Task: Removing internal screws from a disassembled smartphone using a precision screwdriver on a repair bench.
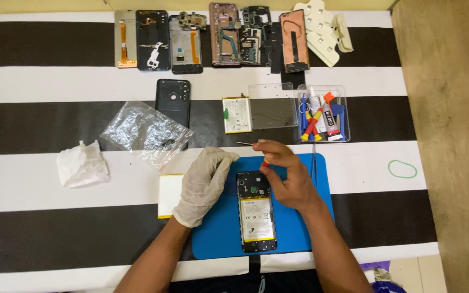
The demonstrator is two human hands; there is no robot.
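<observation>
Head view, looking down on a black-and-white striped counter point(39, 81). Opened black smartphone with its back cover off point(256, 211), flat on a blue rubber mat point(218, 239), yellow-edged battery point(257, 219) seated in the frame. Left hand in a white glove point(202, 187), grip loose and part open, fingers resting on the mat just beside the phone's upper left edge, holding nothing visible. Right hand, bare point(286, 176), grip pinched shut round a small red-and-yellow-handled screwdriver point(265, 161), tip aimed at the phone's top end. Judged from the layout: cover removal done, dark back cover point(172, 100) laid aside further up; work at the upper screws under way, battery not yet lifted. Nearby: a loose white battery point(236, 114), a clear plastic tool tray point(323, 113), a crumpled clear bag point(145, 132), a white tissue wad point(81, 164), a row of dismantled phone frames point(213, 39).
</observation>
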